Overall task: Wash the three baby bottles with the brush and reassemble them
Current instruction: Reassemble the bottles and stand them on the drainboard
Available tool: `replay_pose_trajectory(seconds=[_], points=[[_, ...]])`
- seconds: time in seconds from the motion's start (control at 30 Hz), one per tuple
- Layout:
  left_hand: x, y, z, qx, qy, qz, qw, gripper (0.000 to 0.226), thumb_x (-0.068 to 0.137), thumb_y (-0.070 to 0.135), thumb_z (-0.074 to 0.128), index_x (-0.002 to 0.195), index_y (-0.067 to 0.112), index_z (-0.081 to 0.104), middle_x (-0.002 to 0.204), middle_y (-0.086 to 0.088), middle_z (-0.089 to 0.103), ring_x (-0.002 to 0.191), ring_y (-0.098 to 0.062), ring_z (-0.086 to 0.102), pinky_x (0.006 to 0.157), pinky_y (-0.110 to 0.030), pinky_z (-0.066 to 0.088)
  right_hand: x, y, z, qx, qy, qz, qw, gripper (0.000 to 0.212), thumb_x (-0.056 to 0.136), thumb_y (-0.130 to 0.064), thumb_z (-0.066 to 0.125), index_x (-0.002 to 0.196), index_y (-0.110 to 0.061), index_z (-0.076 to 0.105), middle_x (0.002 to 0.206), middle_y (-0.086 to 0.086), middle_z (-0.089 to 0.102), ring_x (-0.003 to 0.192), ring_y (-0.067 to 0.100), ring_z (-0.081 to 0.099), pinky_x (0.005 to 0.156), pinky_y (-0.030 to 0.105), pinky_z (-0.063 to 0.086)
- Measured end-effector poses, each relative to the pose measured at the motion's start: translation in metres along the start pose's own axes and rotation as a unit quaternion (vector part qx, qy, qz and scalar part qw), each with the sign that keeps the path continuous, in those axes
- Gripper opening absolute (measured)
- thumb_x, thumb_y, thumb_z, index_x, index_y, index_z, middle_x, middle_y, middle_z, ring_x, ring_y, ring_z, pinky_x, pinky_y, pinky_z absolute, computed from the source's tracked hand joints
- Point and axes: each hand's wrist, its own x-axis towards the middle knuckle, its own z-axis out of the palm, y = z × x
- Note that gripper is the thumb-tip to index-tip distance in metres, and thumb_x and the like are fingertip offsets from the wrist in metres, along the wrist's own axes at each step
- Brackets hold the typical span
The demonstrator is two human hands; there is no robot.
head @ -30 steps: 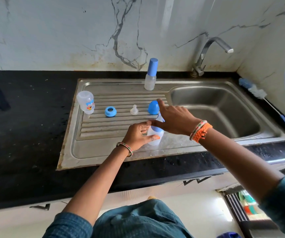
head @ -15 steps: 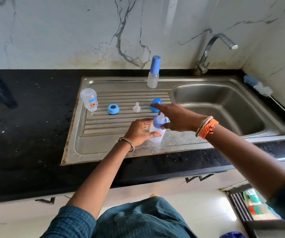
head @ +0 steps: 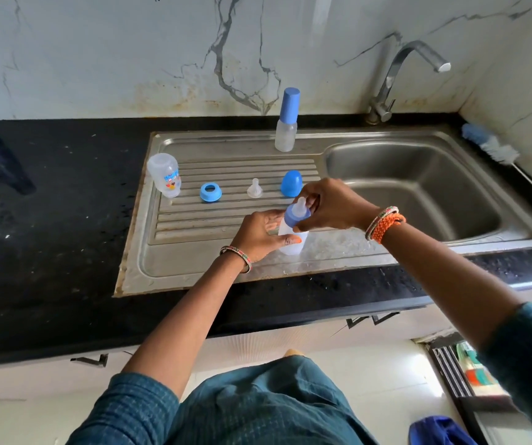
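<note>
Glossy steel sink (head: 386,255) (ribbed drainboard), translucent plastic bottle (head: 293,239), matt black counter (head: 49,252).

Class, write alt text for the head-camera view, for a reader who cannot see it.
A person's left hand holds a small clear bottle upright on a steel sink's drainboard while the right hand grips its blue collar. Behind lie an open bottle, blue ring, teat, blue cap and a capped bottle.

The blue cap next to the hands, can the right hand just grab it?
Probably yes. The blue cap stands free on the drainboard just beyond the right hand, nothing between them. But that hand now grips the bottle's collar, so it must let go first.
</note>
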Motion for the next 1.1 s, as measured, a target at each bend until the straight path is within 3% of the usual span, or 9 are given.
replay_pose_trajectory(seconds=[0.23,0.37,0.47,0.63,0.77,0.9,0.97,1.03,1.1], points=[[-0.006,0.005,0.011,0.009,0.073,-0.024,0.997,0.057,0.063,0.023,0.087,0.116,0.013,0.066,0.109,0.006,0.067,0.100,0.002,0.058,0.077,0.003,0.040,-0.020,-0.007,0.044,0.153,0.203,0.110,0.961,0.039,0.057,-0.029,0.090,0.075,-0.013,0.059,0.061,-0.012,0.053,0.051,0.000,0.045,0.050,0.010,0.036],[-0.007,0.007,0.016,-0.014,0.093,-0.038,0.995,0.047,0.064,0.010,0.085,0.108,0.007,0.069,0.101,0.004,0.069,0.087,0.008,0.059,0.069,0.002,0.040,-0.022,-0.022,0.063,0.165,0.290,0.151,0.930,0.040,0.057,-0.028,0.086,0.077,-0.010,0.057,0.064,-0.006,0.053,0.057,0.012,0.048,0.053,0.025,0.039],[-0.011,0.007,0.022,-0.037,0.136,-0.046,0.989,0.045,0.063,0.007,0.085,0.106,0.008,0.071,0.103,-0.001,0.072,0.096,-0.003,0.064,0.073,-0.004,0.046,-0.021,-0.029,0.075,0.166,0.319,0.184,0.915,0.042,0.059,-0.031,0.083,0.081,-0.007,0.055,0.074,-0.001,0.056,0.064,0.018,0.050,0.056,0.028,0.034],[-0.009,0.008,0.020,-0.028,0.129,-0.055,0.990,0.044,0.059,0.013,0.088,0.100,0.009,0.072,0.098,-0.003,0.072,0.091,-0.004,0.062,0.070,-0.005,0.045,-0.029,-0.022,0.060,0.142,0.270,0.129,0.943,0.041,0.071,-0.036,0.081,0.088,-0.005,0.061,0.076,0.000,0.060,0.065,0.016,0.052,0.058,0.024,0.033],[0.000,0.009,-0.010,-0.074,0.137,-0.091,0.984,0.050,0.047,0.029,0.091,0.092,0.023,0.071,0.086,0.007,0.071,0.078,-0.004,0.061,0.080,-0.030,0.053,-0.018,0.022,0.024,0.275,0.242,0.140,0.920,0.043,0.081,-0.045,0.070,0.113,-0.018,0.063,0.098,0.001,0.068,0.086,0.015,0.067,0.080,0.031,0.055],[0.016,0.028,-0.035,-0.071,0.126,-0.061,0.988,0.038,0.071,0.013,0.082,0.104,0.003,0.068,0.058,0.022,0.059,0.055,0.009,0.049,0.060,-0.011,0.042,0.015,0.038,0.041,0.106,0.098,0.128,0.981,0.068,0.075,-0.035,0.079,0.135,-0.023,0.050,0.130,0.011,0.054,0.119,0.026,0.050,0.098,0.034,0.039],[0.023,0.041,-0.040,-0.096,0.120,-0.055,0.987,0.035,0.078,0.006,0.074,0.111,0.000,0.064,0.073,0.016,0.064,0.065,0.008,0.056,0.066,-0.011,0.046,0.025,0.044,0.039,0.097,0.085,0.131,0.983,0.054,0.075,-0.026,0.077,0.126,-0.019,0.059,0.119,0.010,0.063,0.111,0.027,0.056,0.089,0.029,0.040],[0.032,0.053,-0.040,-0.138,0.108,-0.059,0.983,0.035,0.080,0.009,0.073,0.113,0.004,0.062,0.091,0.003,0.067,0.082,-0.007,0.061,0.079,-0.027,0.049,0.030,0.053,0.010,0.127,0.125,0.141,0.974,0.044,0.074,-0.021,0.079,0.115,-0.012,0.066,0.103,0.011,0.068,0.092,0.024,0.062,0.079,0.027,0.046],[0.044,0.063,-0.034,-0.160,0.086,-0.053,0.982,0.041,0.072,0.023,0.079,0.109,0.014,0.065,0.101,-0.005,0.068,0.093,-0.018,0.061,0.083,-0.038,0.048,0.031,0.074,-0.033,0.252,0.124,0.141,0.949,0.040,0.078,-0.015,0.078,0.114,-0.005,0.063,0.097,0.013,0.066,0.079,0.020,0.064,0.073,0.031,0.057]])
